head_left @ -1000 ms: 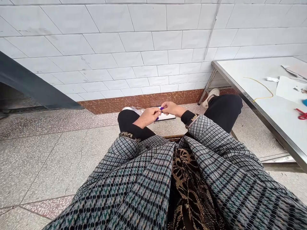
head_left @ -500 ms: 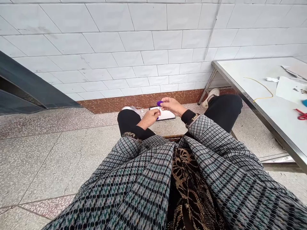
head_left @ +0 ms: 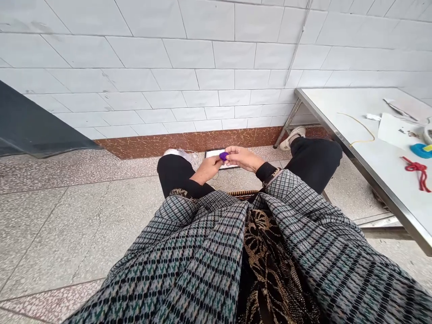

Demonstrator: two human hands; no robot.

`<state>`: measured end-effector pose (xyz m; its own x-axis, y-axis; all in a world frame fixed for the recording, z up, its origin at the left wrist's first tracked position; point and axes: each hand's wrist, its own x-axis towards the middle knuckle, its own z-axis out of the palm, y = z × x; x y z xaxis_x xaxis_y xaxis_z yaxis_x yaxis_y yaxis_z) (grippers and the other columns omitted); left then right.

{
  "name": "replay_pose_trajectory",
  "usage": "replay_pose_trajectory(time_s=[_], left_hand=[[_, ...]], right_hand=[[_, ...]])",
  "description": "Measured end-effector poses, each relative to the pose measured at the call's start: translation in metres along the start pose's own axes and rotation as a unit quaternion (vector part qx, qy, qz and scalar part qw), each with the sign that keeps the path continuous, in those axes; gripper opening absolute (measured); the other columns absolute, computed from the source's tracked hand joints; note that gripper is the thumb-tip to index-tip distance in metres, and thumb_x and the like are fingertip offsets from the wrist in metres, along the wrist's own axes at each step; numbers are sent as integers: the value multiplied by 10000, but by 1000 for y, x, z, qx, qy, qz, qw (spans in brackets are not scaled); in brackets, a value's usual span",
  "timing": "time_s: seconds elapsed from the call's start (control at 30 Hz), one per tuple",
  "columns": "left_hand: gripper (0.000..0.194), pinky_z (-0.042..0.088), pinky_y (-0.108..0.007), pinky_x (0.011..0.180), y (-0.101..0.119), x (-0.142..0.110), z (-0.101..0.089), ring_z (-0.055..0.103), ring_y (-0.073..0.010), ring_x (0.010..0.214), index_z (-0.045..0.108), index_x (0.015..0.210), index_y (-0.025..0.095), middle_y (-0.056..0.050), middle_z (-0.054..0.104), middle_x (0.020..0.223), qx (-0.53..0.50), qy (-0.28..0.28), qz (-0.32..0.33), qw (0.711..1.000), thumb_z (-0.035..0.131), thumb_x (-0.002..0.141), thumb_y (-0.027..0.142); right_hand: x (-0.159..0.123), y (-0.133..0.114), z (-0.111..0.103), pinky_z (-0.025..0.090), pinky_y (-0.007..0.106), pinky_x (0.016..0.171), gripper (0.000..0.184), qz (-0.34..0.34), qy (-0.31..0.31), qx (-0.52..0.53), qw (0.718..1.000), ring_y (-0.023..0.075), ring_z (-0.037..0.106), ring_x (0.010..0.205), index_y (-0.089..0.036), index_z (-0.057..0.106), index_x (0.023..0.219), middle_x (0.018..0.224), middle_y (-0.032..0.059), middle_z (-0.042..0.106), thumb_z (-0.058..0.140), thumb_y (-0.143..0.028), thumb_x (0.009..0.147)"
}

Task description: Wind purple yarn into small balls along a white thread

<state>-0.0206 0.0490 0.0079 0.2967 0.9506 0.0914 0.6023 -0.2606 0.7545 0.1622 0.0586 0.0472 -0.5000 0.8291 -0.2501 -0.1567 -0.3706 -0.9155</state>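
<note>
A small purple piece, woolly or fuzzy in look, sits between the fingertips of both hands above my lap. My right hand pinches it from the right with thumb and fingers. From the left, my left hand comes up against it, fingers closed at its edge; part of the piece is covered by the fingers. Beneath the hands lies a white panel with a dark rim, partly hidden by them.
At the right stands a white table with a metal edge. It bears a yellow cord, a red knotted cord, a blue roll and white paper. A tiled wall rises ahead; a dark panel stands left.
My hands have come closer together around the purple piece, which is slightly lower. The thin dark strand and purple bit seen by my left hand are hidden. The view has shifted slightly right.
</note>
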Motion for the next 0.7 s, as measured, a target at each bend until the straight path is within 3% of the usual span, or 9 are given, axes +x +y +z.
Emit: replay_pose_trajectory(time_s=[0.1, 0.2, 0.27, 0.37, 0.5, 0.6, 0.7], left_hand=[[207, 419, -292, 666, 8, -3, 12, 549, -186, 660, 630, 736, 193, -10, 606, 655, 6, -63, 49, 997, 507, 874, 284], [214, 434, -311, 720, 20, -2, 3, 575, -207, 733, 624, 724, 198, -45, 638, 746, 55, -77, 125, 988, 500, 883, 269], [210, 443, -322, 752, 24, -1, -12, 595, -223, 796, 644, 756, 195, -69, 663, 825, 89, -50, 145, 984, 499, 891, 263], [211, 444, -328, 764, 22, 2, -32, 598, -224, 808, 651, 774, 185, -74, 661, 838, 103, 3, 137, 985, 497, 898, 258], [197, 411, -302, 689, 13, 2, -34, 570, -196, 727, 623, 723, 181, -38, 639, 735, 53, 24, 72, 996, 517, 871, 258], [207, 381, -285, 641, 14, -4, -20, 546, -180, 659, 624, 723, 173, -18, 615, 667, 14, -8, 24, 1000, 518, 873, 269], [231, 378, -281, 647, 23, -11, -12, 539, -171, 648, 616, 733, 176, -10, 595, 655, 18, -60, 83, 995, 504, 900, 290]], right_hand=[[4, 5, 0, 555, 186, 685, 229, -56, 99, 43, 993, 70, 625, 631, -174, 560, 855, 723, -49, 636, 725, -23, 805], [7, 14, -1, 488, 166, 613, 226, -66, 168, -12, 984, 56, 557, 572, -178, 537, 812, 670, -76, 591, 694, -15, 805], [5, 19, 0, 444, 160, 561, 231, -31, 143, -86, 985, 53, 517, 532, -172, 543, 783, 621, -82, 574, 680, 13, 785], [-3, 20, 7, 462, 174, 560, 220, 20, 41, -132, 990, 65, 538, 535, -161, 578, 795, 631, -64, 609, 688, 24, 752], [-13, 10, 20, 503, 194, 609, 177, -13, -25, -94, 995, 79, 584, 586, -164, 583, 842, 686, -42, 639, 681, -29, 784], [-10, -2, 22, 514, 209, 646, 177, -91, 17, -86, 992, 82, 587, 605, -183, 548, 852, 701, -49, 625, 677, -68, 810], [-2, -10, 13, 493, 209, 622, 212, -138, 97, -110, 980, 78, 569, 589, -192, 520, 837, 693, -63, 599, 681, -63, 788]])
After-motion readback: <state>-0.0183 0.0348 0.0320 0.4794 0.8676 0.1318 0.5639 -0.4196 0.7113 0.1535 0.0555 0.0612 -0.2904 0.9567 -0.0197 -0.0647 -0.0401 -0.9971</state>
